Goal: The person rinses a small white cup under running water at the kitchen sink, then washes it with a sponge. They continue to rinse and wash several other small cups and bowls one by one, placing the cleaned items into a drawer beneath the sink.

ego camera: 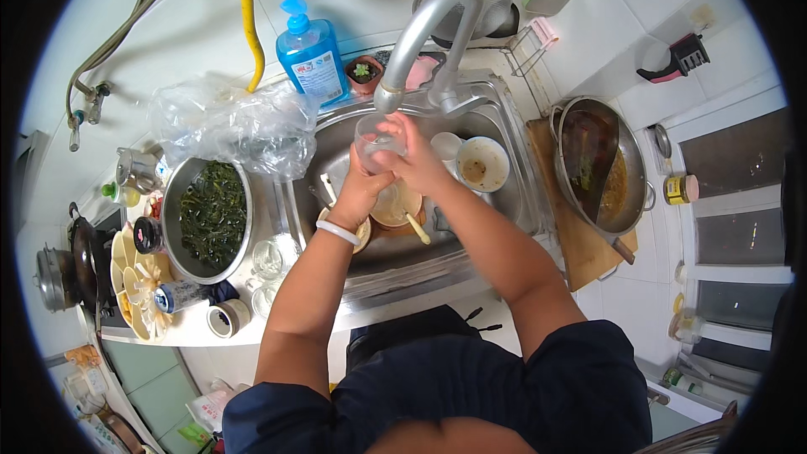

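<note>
A clear drinking glass is held just below the faucet spout, over the steel sink. My left hand grips it from below, a white bangle on that wrist. My right hand is wrapped around its right side, fingers near the rim. Under my hands sits a bowl with a pale-handled utensil leaning out of it. Another bowl, partly hidden by my left wrist, stands beside it. At the right of the basin are a soiled white bowl and a small cup.
Left on the counter are a plastic bag, a basin of leafy greens, glass mugs and a can. A blue pump bottle stands behind the sink. Right, a divided pot rests on a wooden board.
</note>
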`<state>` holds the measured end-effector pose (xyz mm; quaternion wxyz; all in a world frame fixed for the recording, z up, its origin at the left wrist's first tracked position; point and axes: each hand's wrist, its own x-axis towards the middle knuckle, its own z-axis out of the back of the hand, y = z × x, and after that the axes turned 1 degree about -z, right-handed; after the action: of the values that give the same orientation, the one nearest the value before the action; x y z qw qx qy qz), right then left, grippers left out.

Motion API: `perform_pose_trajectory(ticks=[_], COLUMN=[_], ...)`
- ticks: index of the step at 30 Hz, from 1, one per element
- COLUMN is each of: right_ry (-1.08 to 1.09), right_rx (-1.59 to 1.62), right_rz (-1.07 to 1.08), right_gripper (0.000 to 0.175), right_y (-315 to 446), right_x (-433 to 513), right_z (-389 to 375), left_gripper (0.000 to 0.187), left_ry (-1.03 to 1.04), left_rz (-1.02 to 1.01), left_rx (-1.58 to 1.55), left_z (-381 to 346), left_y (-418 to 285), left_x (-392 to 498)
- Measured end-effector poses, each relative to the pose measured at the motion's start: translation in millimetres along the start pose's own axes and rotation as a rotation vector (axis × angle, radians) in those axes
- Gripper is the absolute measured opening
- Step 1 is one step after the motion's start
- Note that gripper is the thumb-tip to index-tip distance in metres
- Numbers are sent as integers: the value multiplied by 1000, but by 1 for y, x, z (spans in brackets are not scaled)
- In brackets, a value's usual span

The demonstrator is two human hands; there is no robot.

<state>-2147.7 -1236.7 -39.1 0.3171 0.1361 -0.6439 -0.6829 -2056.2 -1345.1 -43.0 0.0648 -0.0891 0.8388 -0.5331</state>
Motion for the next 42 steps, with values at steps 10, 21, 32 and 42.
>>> perform_pose_trajectory(ticks=[10, 21, 32, 42], right_ry=[86, 980, 994, 719], right_rx=[-1260, -464, -124, 13], right_rz=[-25, -503, -375, -586], right_gripper=[34, 44, 33, 31], right_y=[0, 21, -33, -44], right_x=[17, 50, 33, -16], right_z=[124, 0, -14, -17], left_gripper=[74, 72, 71, 58], left_ry=[-80, -92, -42, -325], left_rz=[-103, -84, -39, 321], left_rx=[171, 382, 214, 542], left_z=[9, 26, 46, 68], left_y=[5, 36, 52, 85], left_x=[-4, -30, -41, -37])
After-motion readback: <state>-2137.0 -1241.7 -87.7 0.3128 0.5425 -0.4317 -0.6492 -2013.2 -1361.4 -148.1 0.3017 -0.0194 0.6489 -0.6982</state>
